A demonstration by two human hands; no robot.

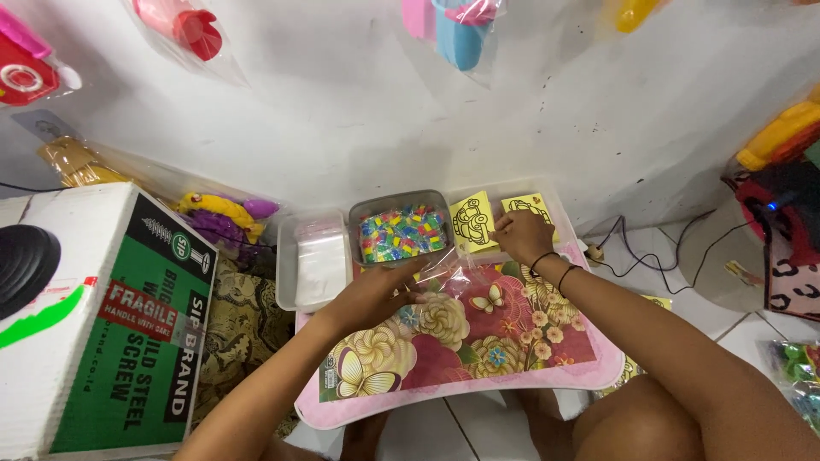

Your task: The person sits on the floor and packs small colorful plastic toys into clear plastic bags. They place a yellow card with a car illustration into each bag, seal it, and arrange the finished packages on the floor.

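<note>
A cardboard box (102, 316) stands off the table's left edge. At the far left corner of the flowered pink table (478, 384) sits a clear tray (312, 260) of plastic bags, and just beside it a grey tray (401, 229) full of small coloured pieces. The left hand (376, 294) lies near the far edge, fingers pinching a clear plastic bag (457, 273) that rests on the table below the grey tray. The right hand (523, 236) reaches into a clear tray at the far right corner, fingers closed on a yellow card (474, 222) with a car drawing
</note>
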